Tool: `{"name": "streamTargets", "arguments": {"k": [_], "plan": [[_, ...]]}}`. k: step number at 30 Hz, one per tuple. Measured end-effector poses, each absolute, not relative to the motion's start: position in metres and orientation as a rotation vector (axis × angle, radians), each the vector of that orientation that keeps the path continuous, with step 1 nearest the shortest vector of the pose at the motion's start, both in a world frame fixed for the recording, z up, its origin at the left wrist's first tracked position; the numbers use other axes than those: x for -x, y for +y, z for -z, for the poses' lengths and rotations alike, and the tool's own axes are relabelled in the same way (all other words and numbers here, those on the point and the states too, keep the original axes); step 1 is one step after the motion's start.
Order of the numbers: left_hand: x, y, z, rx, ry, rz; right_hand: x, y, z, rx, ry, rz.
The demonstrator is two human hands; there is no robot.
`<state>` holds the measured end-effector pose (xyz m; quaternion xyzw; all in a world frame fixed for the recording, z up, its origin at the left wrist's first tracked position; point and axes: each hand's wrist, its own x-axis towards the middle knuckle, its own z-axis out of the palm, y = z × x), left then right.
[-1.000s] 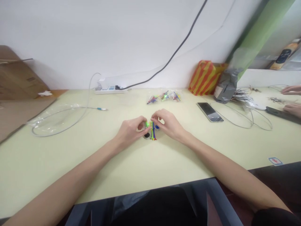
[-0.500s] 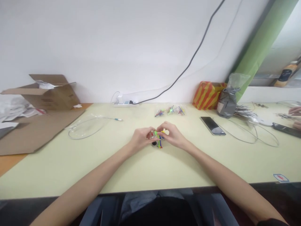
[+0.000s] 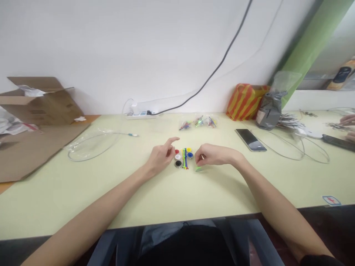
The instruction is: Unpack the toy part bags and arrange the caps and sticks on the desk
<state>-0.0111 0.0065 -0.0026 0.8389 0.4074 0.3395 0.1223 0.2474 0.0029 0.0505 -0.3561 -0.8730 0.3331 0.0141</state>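
The right hand [image 3: 213,154] pinches a small green piece [image 3: 198,169]; the left hand [image 3: 160,159], half open, is beside round discs [image 3: 178,157].

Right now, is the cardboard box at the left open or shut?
Open. The cardboard box has flaps spread, with something white showing inside.

The 2 forearms are bare. The left forearm [image 3: 91,218] rises from the lower left of the frame, and the left hand [image 3: 161,158] is a little below and left of the centre. Its index finger is stretched toward the right; the other fingers are curled. The right forearm [image 3: 273,195] comes from the lower right. The right hand [image 3: 213,154] lies nearly level, its fingers [image 3: 200,159] bent downward; whether their tips meet is not clear.
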Motion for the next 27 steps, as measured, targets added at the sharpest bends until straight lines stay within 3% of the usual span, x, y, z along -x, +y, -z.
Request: {"name": "streamTargets", "arguments": {"k": [8, 24, 27], "plan": [[0.012, 0.009, 0.005, -2.428, 1.18, -0.974, -0.244, -0.008, -0.054, 1.054, -2.697, -1.097], [0.018, 0.011, 0.003, -2.501, 1.161, -1.063, -0.25, 0.018, -0.032, 0.985, -2.445, -0.72], [0.018, 0.01, 0.003, -2.502, 1.164, -1.053, -0.255, 0.022, -0.024, 0.92, -2.417, -0.81]]}}
